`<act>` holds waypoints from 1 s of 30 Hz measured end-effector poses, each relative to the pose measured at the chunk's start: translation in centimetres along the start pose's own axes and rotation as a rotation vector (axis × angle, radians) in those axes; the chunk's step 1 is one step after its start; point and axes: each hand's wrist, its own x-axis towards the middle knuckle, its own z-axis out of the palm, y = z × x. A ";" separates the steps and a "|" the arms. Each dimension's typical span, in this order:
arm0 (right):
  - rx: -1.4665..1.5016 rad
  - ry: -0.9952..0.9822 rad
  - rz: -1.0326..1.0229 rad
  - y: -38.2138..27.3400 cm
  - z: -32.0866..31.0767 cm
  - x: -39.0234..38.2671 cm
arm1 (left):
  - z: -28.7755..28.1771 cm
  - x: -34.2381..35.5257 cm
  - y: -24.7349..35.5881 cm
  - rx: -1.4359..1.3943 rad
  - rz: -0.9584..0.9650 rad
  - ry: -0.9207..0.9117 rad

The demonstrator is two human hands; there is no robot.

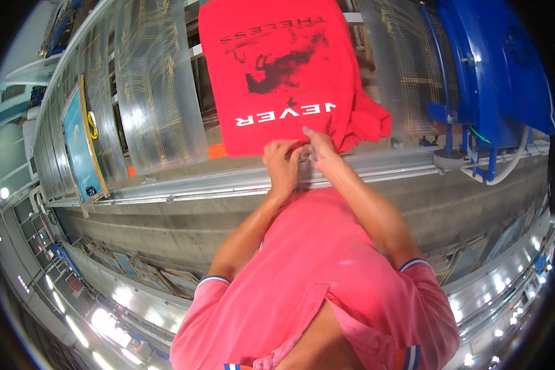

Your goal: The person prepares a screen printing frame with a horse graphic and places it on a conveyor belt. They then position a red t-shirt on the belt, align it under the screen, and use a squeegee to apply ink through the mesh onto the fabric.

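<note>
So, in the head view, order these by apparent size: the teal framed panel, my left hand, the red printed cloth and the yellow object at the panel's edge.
1. Red printed cloth
2. Teal framed panel
3. Left hand
4. Yellow object

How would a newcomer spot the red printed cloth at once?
Find the long metal rail crossing mid-view. Just beyond it, at top centre, lies the red cloth, with the left hand and right hand by its near edge. Unlike the shiny panels either side, it is bright red, with a dark picture and white lettering.
</note>
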 end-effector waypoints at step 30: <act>-1.006 0.701 -1.119 -9.4 -7.3 -1.4 | -8.6 -0.1 -13.2 -0.483 -0.871 0.373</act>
